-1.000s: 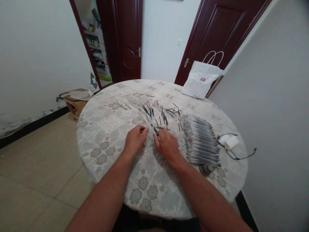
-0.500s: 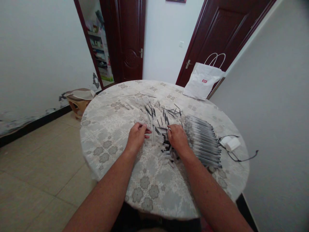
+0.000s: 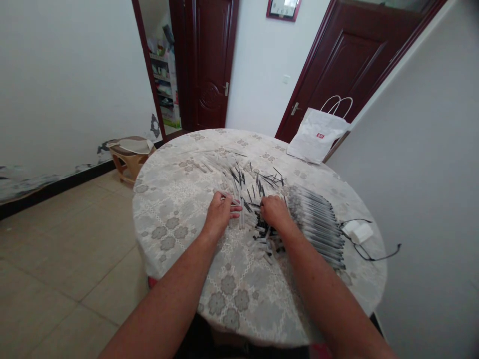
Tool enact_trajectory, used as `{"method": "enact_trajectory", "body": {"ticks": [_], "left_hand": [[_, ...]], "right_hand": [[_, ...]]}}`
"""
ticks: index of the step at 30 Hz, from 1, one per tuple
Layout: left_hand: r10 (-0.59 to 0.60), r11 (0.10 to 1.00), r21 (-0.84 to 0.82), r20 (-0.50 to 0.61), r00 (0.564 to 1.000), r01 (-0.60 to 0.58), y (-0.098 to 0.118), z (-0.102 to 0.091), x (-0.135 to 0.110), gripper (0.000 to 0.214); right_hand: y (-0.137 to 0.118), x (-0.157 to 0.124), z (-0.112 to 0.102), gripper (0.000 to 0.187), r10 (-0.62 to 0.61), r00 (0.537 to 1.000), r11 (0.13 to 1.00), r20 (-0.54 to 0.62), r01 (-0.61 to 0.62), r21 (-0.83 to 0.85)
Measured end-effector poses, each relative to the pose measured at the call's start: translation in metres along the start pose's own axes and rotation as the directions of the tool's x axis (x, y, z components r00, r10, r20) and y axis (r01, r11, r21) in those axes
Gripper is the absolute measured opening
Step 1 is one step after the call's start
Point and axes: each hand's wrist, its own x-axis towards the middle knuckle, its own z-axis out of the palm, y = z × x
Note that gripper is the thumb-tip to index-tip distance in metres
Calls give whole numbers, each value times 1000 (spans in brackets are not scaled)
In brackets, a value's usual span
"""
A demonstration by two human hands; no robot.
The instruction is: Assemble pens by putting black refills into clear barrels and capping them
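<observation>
My left hand (image 3: 217, 215) is closed on a clear pen barrel (image 3: 232, 201), held between thumb and fingers with the lower fingers stretched out. To its right, my right hand (image 3: 276, 211) has its fingers curled together over the loose pen parts; whatever sits in its fingertips is too small and hidden to make out. Dark ink refills (image 3: 237, 174) lie scattered just beyond the hands, with more clear barrels (image 3: 213, 162) behind to the left. Small pen caps (image 3: 267, 249) are heaped below my right hand. A neat row of assembled-looking pens (image 3: 322, 224) lies beside my right forearm.
The round table has a flowered cloth (image 3: 168, 234). Eyeglasses (image 3: 368, 258) and a white folded item (image 3: 359, 232) lie near its right edge. A white paper bag (image 3: 318, 134) stands at the back right. A stool (image 3: 129, 159) is on the floor at left.
The view has tipped upward a little, bringing more of the wall clock into sight. My right fingers are curled in more, and the left fingers reach further right with the barrel.
</observation>
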Motion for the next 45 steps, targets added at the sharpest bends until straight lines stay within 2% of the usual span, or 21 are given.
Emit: {"method": "enact_trajectory", "body": {"ticks": [7, 9, 12, 15, 17, 20, 23, 31, 35, 40, 43, 45], "left_hand": [[22, 999, 27, 5, 1000, -22, -1, 1, -1, 21], [15, 1000, 18, 10, 1000, -15, -1, 1, -1, 21], [-15, 999, -47, 34, 999, 17, -2, 1, 0, 23], [-42, 988, -147, 87, 995, 55, -2, 0, -1, 25], [-48, 974, -214, 113, 992, 71, -1, 0, -2, 26], [-52, 956, -279, 129, 990, 87, 2, 1, -4, 27], [-60, 949, -300, 141, 988, 100, 4, 3, -6, 27], [-55, 959, -264, 172, 984, 99, 1, 4, -5, 27], [-99, 959, -235, 248, 964, 159, 2, 7, -11, 27], [-189, 938, -190, 424, 886, 291, 2, 13, -21, 29], [-203, 938, -155, 484, 852, 311, -4, 17, -26, 27], [-227, 940, -100, 533, 815, 328, -9, 20, -29, 26]], "right_hand": [[7, -16, -3, 17, -75, 997, 997, 30, 75, 22], [7, -22, -4, 15, -100, 995, 994, 4, 99, 38], [7, -33, -3, 13, -135, 976, 978, -171, 158, 135], [4, -45, 0, 14, -146, 907, 931, -394, 261, 256], [0, -51, 2, 15, -168, 871, 892, -462, 334, 305], [-3, -55, 4, 14, -195, 850, 851, -489, 394, 346], [-4, -54, 5, 14, -183, 848, 843, -497, 396, 365], [1, -57, -1, 18, -181, 852, 820, -492, 407, 403], [-2, -63, -8, 21, -128, 865, 726, -485, 415, 548], [-15, -68, -12, 23, 93, 871, 573, -483, 350, 741], [-25, -72, -13, 30, 154, 862, 462, -483, 370, 806], [-31, -75, -13, 34, 155, 881, 353, -447, 373, 858]]}}
